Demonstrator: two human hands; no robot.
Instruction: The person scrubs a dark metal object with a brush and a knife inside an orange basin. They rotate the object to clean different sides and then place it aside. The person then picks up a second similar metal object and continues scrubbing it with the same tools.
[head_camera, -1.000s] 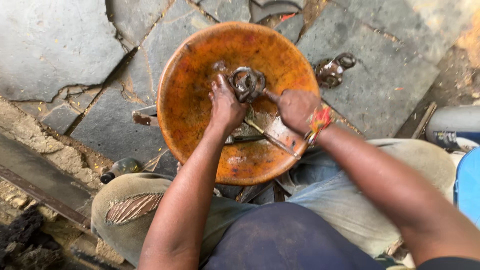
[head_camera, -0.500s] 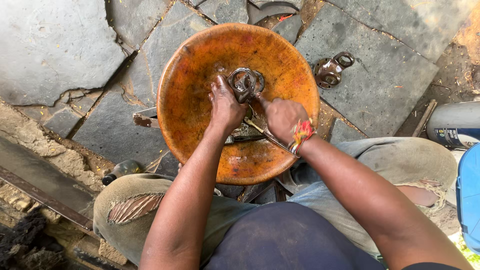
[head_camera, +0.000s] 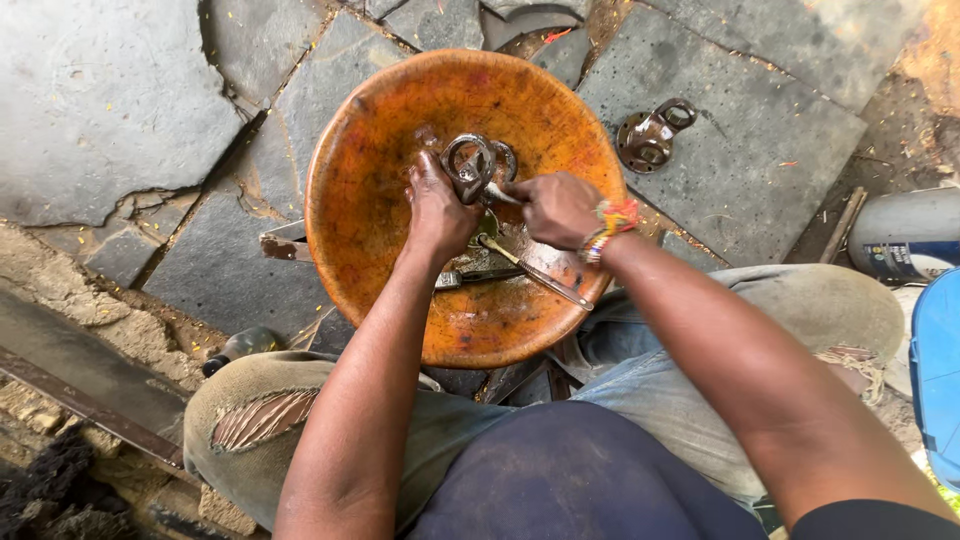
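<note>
Stone paving underlies an orange basin (head_camera: 370, 200); both hands (head_camera: 440, 210) partly hide a metal ring part (head_camera: 468, 165).

The bowl (head_camera: 380, 200) sits on the stone floor (head_camera: 120, 100). A metal ring part (head_camera: 478, 165) lies in it; another metal part (head_camera: 652, 133) lies to its right.

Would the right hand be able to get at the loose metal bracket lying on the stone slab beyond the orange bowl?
Probably yes. The metal bracket lies bare on the stone slab just past the orange bowl, with nothing on it or between. But the right hand is busy with a tool at the ring part.
</note>
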